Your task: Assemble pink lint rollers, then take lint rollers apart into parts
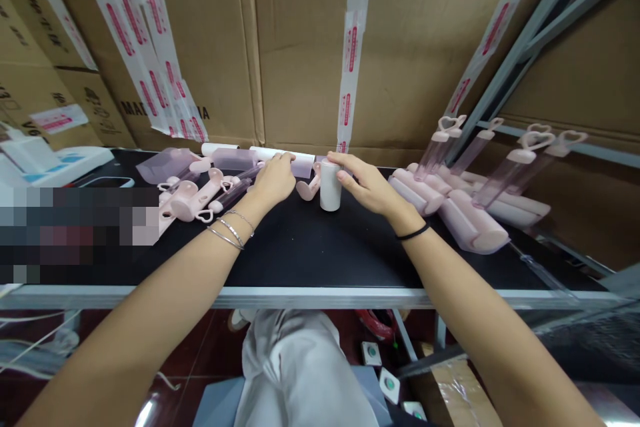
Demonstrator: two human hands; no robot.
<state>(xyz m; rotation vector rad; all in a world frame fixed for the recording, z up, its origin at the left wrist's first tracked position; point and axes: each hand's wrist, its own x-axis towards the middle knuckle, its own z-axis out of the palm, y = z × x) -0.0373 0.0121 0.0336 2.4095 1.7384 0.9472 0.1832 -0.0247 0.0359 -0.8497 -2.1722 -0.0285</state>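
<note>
Near the middle of the black table stands an upright white cylinder (330, 190). My right hand (367, 183) has its fingertips on the top and upper side of it, gripping it. My left hand (277, 179) reaches over the parts at the back, its fingers curled; what they hold, if anything, is hidden. Just behind it lie a white tube (283, 154) and a translucent lavender sleeve (303, 165). A pale pink curved part (309, 188) rests left of the cylinder.
Pink holders (187, 201) and clear tubes with heart-shaped loops lie at left. Several pink-white bodies (473, 220) and upright clear tubes (483, 150) are at right. Cardboard (300, 47) backs the table; a metal rail (320, 297) edges its front. A white device (75, 163) sits far left.
</note>
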